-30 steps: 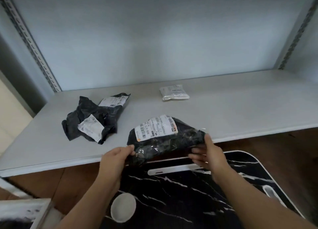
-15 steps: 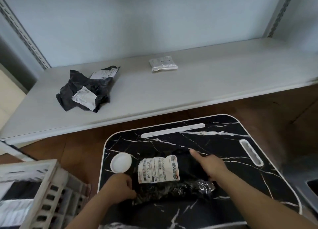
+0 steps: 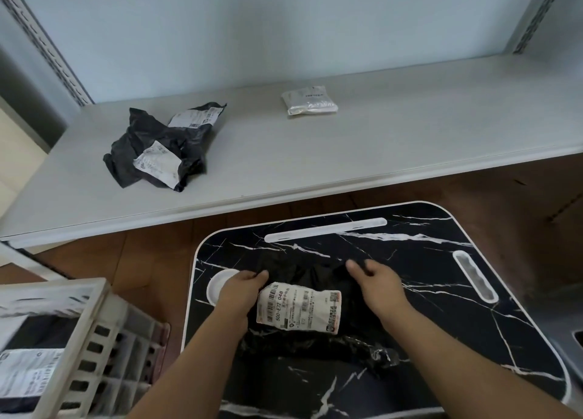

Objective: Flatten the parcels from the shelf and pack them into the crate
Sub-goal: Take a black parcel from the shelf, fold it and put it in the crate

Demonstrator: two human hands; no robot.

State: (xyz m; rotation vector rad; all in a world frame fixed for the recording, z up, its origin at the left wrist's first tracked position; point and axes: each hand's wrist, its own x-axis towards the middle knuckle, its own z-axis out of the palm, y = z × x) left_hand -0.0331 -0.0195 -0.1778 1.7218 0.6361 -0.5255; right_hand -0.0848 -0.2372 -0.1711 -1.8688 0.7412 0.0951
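While both hands pinch black parcel [image 3: 309, 276] | marble-pattern tray [image 3: 441, 292] | wood floor [image 3: 142, 254] | grey shelf [image 3: 378, 141]

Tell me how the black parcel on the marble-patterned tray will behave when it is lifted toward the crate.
The black parcel will probably flop and sag: its film is creased and follows the marble-patterned tray. It looks light for its size, lying thin and nearly flat. The glossy plastic may slip, so the left hand and right hand, both at its top edge, likely need a pinch.
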